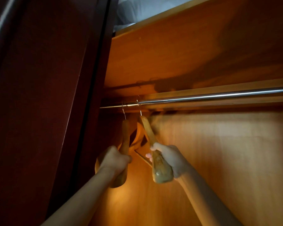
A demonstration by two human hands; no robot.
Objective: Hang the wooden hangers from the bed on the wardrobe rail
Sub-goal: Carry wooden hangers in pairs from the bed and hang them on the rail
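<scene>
Your left hand (115, 159) has its fingers closed round one hanger (125, 141); your right hand (168, 158) grips a second hanger (151, 136). Both hooks sit over the rail (211, 97) at its left end, beside the dark door (47, 95).

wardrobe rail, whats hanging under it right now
Two wooden hangers hook over the rail at its left end: one gripped by the left hand, one by the right hand. The hands hide their lower parts.
</scene>
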